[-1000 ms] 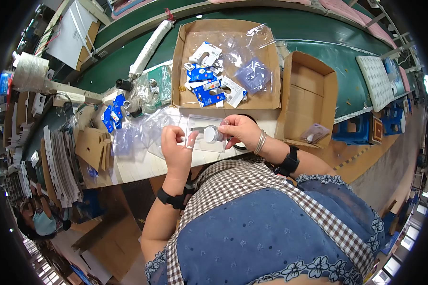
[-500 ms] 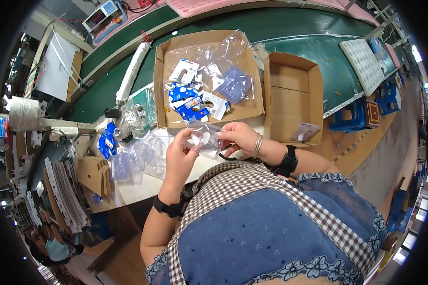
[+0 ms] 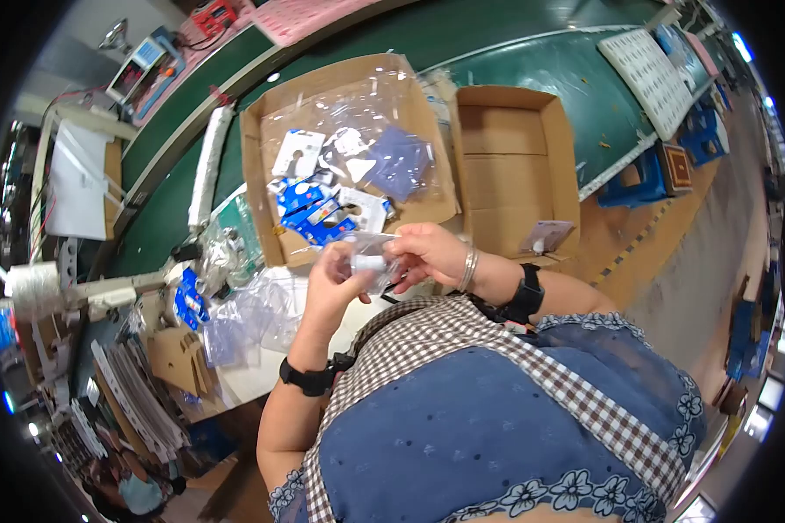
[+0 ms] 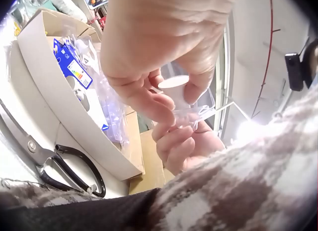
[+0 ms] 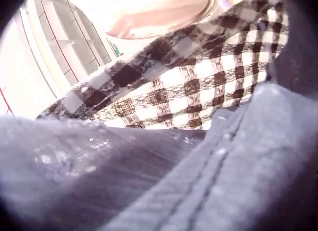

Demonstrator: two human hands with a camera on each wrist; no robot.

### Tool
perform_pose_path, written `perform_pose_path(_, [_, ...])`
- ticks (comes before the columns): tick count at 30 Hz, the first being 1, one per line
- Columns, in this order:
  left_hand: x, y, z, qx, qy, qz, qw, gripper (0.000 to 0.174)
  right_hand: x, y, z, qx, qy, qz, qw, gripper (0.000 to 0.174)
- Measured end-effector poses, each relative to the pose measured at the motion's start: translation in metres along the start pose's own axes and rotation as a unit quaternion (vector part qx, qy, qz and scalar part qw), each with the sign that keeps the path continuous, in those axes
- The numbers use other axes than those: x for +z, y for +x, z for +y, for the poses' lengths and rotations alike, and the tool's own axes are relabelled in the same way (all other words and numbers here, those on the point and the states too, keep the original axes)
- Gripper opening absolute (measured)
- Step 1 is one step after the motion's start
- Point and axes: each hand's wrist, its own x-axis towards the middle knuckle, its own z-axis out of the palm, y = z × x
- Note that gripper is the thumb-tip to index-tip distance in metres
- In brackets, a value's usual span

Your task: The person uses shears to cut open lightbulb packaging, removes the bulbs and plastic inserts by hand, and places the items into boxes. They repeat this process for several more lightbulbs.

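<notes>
Close to the apron, both hands work on a clear plastic package with a white round-topped piece in it. My left hand pinches the white piece between thumb and fingers, seen closely in the left wrist view. Opposite it, my right hand grips the package's edge between thumb and fingers. Part of the package is hidden behind the fingers. The right wrist view shows mostly checked apron and grey cloth.
A cardboard tray of blue-and-white cards and clear plastic shells stands ahead. Right of it, another cardboard box holds one small package. Clear shells lie at left on the white tabletop. Black-handled scissors lie beside the tray.
The package has turned from lying flat toward the camera to tilted nearly edge-on. My left hand has moved in from its edge to the white piece. The head view has shifted.
</notes>
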Motion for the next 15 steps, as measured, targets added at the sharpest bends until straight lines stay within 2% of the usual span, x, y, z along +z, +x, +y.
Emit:
perform_pose_path(3, [-0.014, 0.009, -0.011, 0.029, -0.104, 0.029, 0.994, 0.014, -0.013, -0.004, -0.014, -0.043, 0.016, 0.053, 0.998, 0.018])
perform_pose_path(5, [-0.016, 0.012, -0.002, -0.013, -0.025, 0.085, 0.996, 0.011, -0.035, -0.016, -0.03, -0.112, 0.029, 0.072, 0.991, 0.018])
perform_pose_path(7, [-0.019, 0.024, -0.004, -0.028, -0.028, 0.108, 0.993, 0.008, -0.04, -0.033, -0.041, -0.122, -0.018, 0.088, 0.988, 0.02])
perform_pose_path(10, [-0.016, 0.048, -0.002, -0.049, -0.039, 0.077, 0.995, 0.01, -0.047, -0.047, -0.033, -0.121, -0.072, 0.072, 0.987, 0.023])
perform_pose_path(12, [0.0, 0.061, 0.002, 0.023, 0.098, 0.123, 0.987, 0.027, -0.055, -0.048, -0.022, -0.122, -0.084, 0.07, 0.987, 0.023])
perform_pose_path(13, [0.001, 0.064, 0.0, 0.023, 0.102, 0.123, 0.987, 0.027, -0.057, -0.05, -0.017, -0.122, -0.116, 0.081, 0.982, 0.021])
perform_pose_path(15, [-0.006, 0.064, -0.006, 0.058, 0.225, 0.074, 0.97, 0.037, -0.059, -0.048, -0.01, -0.121, -0.146, 0.073, 0.979, 0.019])
